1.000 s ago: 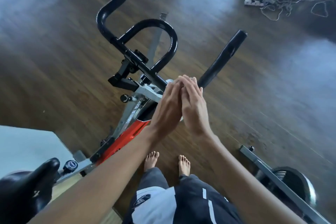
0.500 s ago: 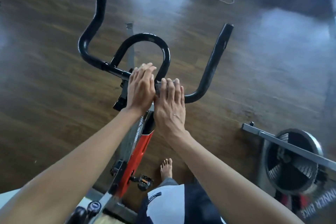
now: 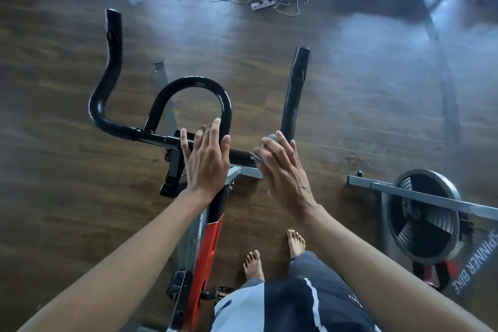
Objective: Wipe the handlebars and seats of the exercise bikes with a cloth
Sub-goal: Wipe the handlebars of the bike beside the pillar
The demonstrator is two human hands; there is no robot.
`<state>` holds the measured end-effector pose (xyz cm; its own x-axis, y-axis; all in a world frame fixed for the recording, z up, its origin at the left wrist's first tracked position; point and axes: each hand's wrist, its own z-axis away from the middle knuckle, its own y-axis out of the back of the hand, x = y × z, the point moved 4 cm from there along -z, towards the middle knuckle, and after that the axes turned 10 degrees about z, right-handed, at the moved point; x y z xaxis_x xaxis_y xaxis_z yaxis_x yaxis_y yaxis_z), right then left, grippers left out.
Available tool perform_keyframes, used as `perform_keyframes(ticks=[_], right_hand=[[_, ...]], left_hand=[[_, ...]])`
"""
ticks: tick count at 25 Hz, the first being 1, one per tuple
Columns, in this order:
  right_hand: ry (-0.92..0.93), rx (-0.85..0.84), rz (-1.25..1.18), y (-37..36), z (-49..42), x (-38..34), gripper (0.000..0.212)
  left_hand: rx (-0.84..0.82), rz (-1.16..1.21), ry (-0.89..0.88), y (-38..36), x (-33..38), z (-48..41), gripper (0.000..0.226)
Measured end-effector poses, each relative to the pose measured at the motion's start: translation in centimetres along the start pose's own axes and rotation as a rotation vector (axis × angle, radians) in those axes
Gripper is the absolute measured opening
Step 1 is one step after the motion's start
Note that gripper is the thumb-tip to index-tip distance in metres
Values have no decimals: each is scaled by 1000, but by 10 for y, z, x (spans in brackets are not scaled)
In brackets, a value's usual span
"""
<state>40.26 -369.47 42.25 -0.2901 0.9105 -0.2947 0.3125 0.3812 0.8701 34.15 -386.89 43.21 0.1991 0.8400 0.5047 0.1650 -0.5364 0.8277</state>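
Here: glossy black handlebars (image 3: 193, 81); crumpled grey cloth (image 3: 271, 138) on bar.

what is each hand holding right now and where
Right hand presses a crumpled grey cloth under its fingers onto the black handlebar, right of centre. Left hand lies flat on it, holding nothing.

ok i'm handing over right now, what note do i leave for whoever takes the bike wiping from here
Left hand: fingers flat on the handlebar crossbar, at the foot of the centre loop; it holds nothing.
Right hand: presses the grey cloth onto the bar at the bend below the right horn.
Done: the cloth is on the crossbar; how much is clean cannot be told.
Left: both horns, the loop, this bike's seat (out of view), then the second bike to the right.
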Motion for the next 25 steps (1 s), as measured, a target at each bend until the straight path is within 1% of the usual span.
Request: perform_keyframes(ticks=[1, 3, 6, 8, 11, 14, 17, 21, 25], right_hand=[[7, 15, -48, -1, 1, 4, 30], [-35, 45, -160, 2, 1, 10, 29], [-192, 114, -327, 15, -4, 12, 29], [-329, 136, -449, 27, -7, 16, 29], [-510, 195, -570, 57, -10, 40, 28], [-654, 239, -606, 92, -15, 82, 29], [-777, 304, -609, 122, -13, 139, 28], [-838, 358, -589, 160, -18, 213, 28], [-873, 374, -601, 189, -35, 284, 28]], left_hand=[[-8, 8, -3, 0, -2, -1, 54], [-20, 24, -2, 1, -3, -1, 55], [13, 128, -3, 8, 6, -3, 49], [52, 254, -91, 13, 27, -7, 42], [36, 364, -291, 13, 82, -27, 39], [-9, 375, -445, 3, 147, -58, 32], [-120, 375, -562, -19, 216, -85, 27], [-276, 328, -553, -67, 286, -122, 23], [-324, 298, -566, -105, 337, -168, 22]])
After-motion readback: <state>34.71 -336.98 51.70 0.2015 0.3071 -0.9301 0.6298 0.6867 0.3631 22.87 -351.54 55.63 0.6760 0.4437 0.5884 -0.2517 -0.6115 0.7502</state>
